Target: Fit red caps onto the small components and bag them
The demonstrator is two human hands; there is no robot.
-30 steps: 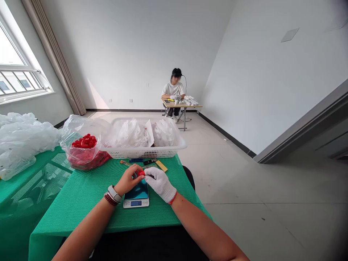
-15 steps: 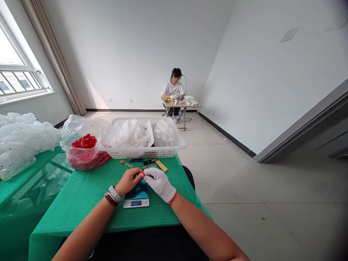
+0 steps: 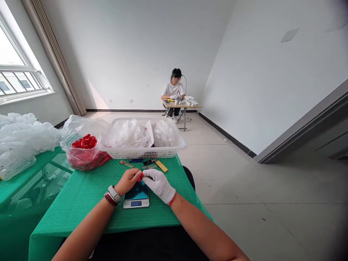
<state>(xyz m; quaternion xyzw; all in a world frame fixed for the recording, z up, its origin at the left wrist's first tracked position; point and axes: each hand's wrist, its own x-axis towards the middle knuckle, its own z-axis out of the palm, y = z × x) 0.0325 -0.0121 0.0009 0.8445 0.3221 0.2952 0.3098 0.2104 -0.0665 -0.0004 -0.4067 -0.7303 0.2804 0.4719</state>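
- A big table is wearing a green cloth, and it is holding most of the things I am seeing.
- Far off, another person is sitting at a smaller table.
- A white basket is standing at the back of the green cloth, and puffy, see-through bags are filling it.
- A clear bag is sitting just left of the basket, and lots of red pieces are lying in it.
- The right hand, in a white glove, is making a narrow pinch. Its fingertips are meeting one small red piece, but I am not seeing how hard they are squeezing.
- The left hand is bare, and its thumb and fingers are closing on the same red piece.
- A flat scale is lying under the hands.
- A yellow block is resting behind the glove.
- The small red piece is sitting between both hands, above the scale. I am guessing it is light, a bit stiff and smooth, so it could be slipping easily, mostly from the cloth glove. Holding its two edges with soft fingertips is looking best to me.
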